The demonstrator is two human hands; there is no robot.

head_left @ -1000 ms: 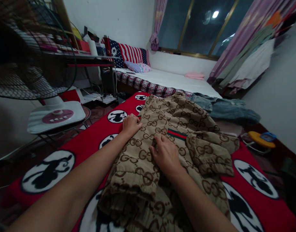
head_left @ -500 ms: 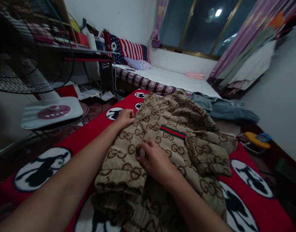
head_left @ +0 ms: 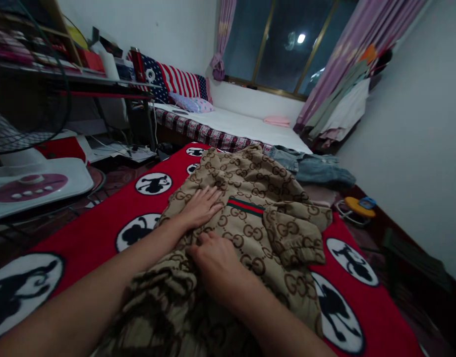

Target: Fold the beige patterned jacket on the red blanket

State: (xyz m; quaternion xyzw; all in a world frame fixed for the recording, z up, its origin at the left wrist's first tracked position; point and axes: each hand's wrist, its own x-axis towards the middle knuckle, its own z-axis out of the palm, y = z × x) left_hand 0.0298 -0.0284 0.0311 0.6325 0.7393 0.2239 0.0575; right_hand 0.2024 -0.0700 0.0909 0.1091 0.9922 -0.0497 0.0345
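Observation:
A tan hooded jacket [head_left: 246, 238] with a brown monogram print and a green-red-green stripe lies spread on a red blanket. My left hand [head_left: 202, 207] rests flat on the left side of the jacket, fingers spread. Closer to me, my right hand [head_left: 216, 263] has its fingers curled onto the jacket's cloth by the left sleeve, which lies bunched below it. The right sleeve [head_left: 295, 235] is folded inward over the body. My right hand and forearm hide part of the jacket's lower front.
The red blanket [head_left: 90, 233] has white circles with dark figures. Folded jeans [head_left: 313, 171] lie beyond the jacket, before a white-topped bed [head_left: 235, 119]. A fan [head_left: 30, 183] stands at left by a cluttered desk [head_left: 101, 82]. A yellow stool [head_left: 359, 207] is at right.
My left hand has left the jacket's left edge and now lies flat farther in. My right hand stays on the cloth while the left sleeve is more bunched. The view has turned right.

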